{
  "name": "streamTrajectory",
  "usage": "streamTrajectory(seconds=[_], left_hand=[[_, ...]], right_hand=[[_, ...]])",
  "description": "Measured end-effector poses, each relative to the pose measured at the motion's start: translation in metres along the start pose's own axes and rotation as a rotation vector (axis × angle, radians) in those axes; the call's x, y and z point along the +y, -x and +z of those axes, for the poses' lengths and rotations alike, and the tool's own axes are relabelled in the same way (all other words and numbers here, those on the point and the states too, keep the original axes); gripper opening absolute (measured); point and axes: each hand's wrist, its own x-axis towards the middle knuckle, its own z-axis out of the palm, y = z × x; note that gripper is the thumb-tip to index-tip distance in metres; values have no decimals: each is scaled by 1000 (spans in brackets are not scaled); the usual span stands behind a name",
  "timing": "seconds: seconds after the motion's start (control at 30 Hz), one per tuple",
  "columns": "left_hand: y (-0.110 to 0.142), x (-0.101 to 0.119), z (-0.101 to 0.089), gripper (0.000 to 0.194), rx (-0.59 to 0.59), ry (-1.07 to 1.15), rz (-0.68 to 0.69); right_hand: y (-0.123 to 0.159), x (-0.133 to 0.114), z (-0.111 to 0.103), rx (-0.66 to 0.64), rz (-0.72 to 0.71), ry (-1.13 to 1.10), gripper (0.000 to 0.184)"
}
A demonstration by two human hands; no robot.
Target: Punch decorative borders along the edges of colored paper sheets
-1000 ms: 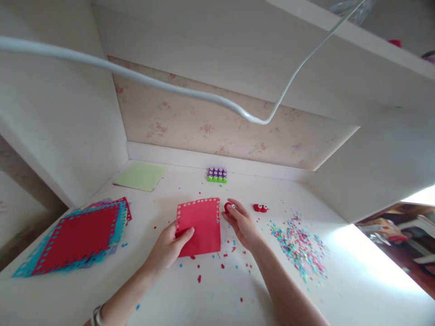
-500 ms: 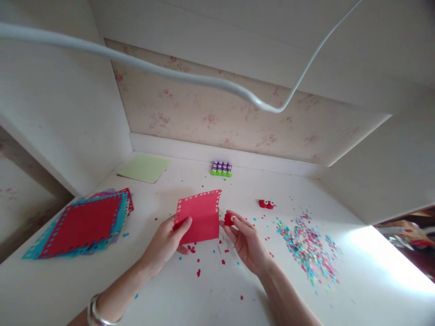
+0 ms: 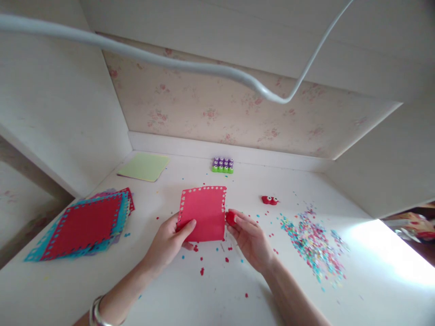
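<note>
My left hand [image 3: 172,233] pinches the lower left of a red sheet of paper [image 3: 205,215], thumb on top. Small shapes are punched out along its left, top and upper right edges. At the sheet's right edge, my right hand [image 3: 249,237] grips a small red craft punch [image 3: 231,218] between thumb and fingers. Whether the paper sits inside its slot I cannot tell. Two more red craft punches [image 3: 269,200] lie side by side, farther back to the right. Red and blue punched bits are scattered under and around the hands.
Punched red and blue sheets [image 3: 84,224] are stacked at left. Pale green paper [image 3: 144,166] lies behind them. Purple and green punches [image 3: 222,165] stand in rows near the back wall. A heap of colourful confetti [image 3: 316,242] spreads at right. A white cable [image 3: 204,68] hangs across the top.
The red sheet has turned slightly and lies flatter to my view, its top edge more level. My right hand keeps the punch at the sheet's right edge. The camera view has shifted a little.
</note>
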Motion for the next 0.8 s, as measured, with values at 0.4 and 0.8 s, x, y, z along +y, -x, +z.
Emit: streamTrajectory(seconds=[0.4,0.8], left_hand=[[1,0,-1,41,-11,-13,2],[-1,-2,-2,40,-46,-45,18]], right_hand=[[-2,1,-1,-42,-36,64,29],[-3,0,-2,-34,-70,122,28]])
